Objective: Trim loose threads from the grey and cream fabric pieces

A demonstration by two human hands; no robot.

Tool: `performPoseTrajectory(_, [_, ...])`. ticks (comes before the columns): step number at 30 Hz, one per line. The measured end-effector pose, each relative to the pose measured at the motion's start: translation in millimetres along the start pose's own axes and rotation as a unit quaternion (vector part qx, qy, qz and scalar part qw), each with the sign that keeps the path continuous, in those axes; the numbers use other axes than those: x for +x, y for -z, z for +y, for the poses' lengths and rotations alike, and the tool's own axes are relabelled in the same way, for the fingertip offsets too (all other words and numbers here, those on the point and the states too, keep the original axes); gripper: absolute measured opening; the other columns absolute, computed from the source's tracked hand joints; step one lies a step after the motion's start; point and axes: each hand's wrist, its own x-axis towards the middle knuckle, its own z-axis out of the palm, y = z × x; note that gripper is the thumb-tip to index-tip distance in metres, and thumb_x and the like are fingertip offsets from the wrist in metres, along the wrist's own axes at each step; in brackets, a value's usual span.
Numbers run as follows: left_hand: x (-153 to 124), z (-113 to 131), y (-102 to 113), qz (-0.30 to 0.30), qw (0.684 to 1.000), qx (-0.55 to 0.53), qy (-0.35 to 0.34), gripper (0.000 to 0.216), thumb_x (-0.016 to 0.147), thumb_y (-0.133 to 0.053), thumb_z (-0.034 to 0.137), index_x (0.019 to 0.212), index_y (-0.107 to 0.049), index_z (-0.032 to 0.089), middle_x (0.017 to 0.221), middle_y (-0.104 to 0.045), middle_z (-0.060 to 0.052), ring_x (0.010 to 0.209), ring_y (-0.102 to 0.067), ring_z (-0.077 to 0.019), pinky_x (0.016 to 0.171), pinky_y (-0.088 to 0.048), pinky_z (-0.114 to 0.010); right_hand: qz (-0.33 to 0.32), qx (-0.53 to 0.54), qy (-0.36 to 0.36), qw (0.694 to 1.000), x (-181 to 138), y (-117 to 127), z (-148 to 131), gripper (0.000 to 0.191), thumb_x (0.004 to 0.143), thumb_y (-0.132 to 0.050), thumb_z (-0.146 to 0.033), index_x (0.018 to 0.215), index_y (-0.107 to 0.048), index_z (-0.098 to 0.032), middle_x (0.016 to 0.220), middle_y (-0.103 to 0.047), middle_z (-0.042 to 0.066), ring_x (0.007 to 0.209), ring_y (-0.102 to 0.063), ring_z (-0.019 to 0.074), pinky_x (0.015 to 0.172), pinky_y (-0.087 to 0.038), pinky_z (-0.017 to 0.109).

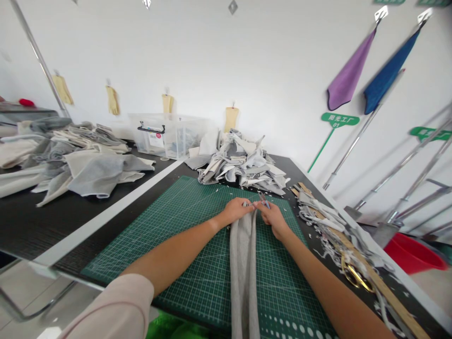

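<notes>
A long grey fabric strip (243,263) lies lengthwise on the green cutting mat (183,235), running from the near edge to my hands. My left hand (237,210) is closed, pinching the far end of the strip. My right hand (271,215) is closed around a small pair of snips (263,198) whose tips meet the fabric's end beside my left fingers. Both forearms reach forward over the mat.
A pile of grey and white fabric pieces (243,167) sits just beyond the mat. More cloth (81,160) covers the left table, by a clear plastic bin (165,134). Scraps, a wooden ruler (374,278) and gold scissors (353,273) lie at right. A red tub (413,252) stands below.
</notes>
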Motion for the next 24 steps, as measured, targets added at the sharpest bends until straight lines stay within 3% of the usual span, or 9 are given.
performPoseTrajectory(6, [-3,2,-1,0.013,1.0,0.019,0.007,0.044,0.085,-0.055,0.056,0.099,-0.076,0.021,0.081,-0.071,0.0,0.07,-0.057,-0.0149,0.069,-0.041,-0.025,0.039,0.004,-0.011,0.999,1,3,2,0.041,0.069,-0.082,-0.048,0.085,-0.062,-0.016,0.046,-0.031,-0.011,0.04,-0.022,0.0043,0.037,-0.012,0.02])
performPoseTrajectory(11, [-1,5,4,-0.032,0.999,-0.035,-0.001,0.045,0.084,-0.058,0.054,0.105,-0.076,0.018,0.088,-0.073,-0.001,0.082,-0.061,-0.017,0.077,-0.045,-0.024,0.003,0.035,-0.002,0.999,3,8,1,0.04,0.068,-0.083,-0.046,0.085,-0.065,-0.015,0.046,-0.03,-0.012,0.041,-0.018,0.0041,0.039,-0.011,0.021])
performPoseTrajectory(18, [-2,9,10,-0.06,0.994,-0.091,-0.012,0.051,0.08,-0.061,0.06,0.092,-0.076,0.014,0.073,-0.065,0.0,0.075,-0.057,-0.016,0.071,-0.044,-0.023,-0.036,0.054,-0.012,0.998,0,8,-5,0.042,0.068,-0.082,-0.049,0.087,-0.065,-0.016,0.046,-0.027,-0.013,0.041,-0.015,0.0044,0.039,-0.01,0.022])
performPoseTrajectory(24, [2,3,5,-0.039,0.997,-0.072,-0.005,0.05,0.077,-0.063,0.063,0.084,-0.073,0.014,0.067,-0.059,0.002,0.068,-0.051,-0.0136,0.067,-0.04,-0.023,-0.045,0.032,-0.004,0.998,-4,3,-8,0.04,0.07,-0.079,-0.051,0.084,-0.062,-0.018,0.047,-0.027,-0.013,0.04,-0.016,0.0042,0.038,-0.01,0.021])
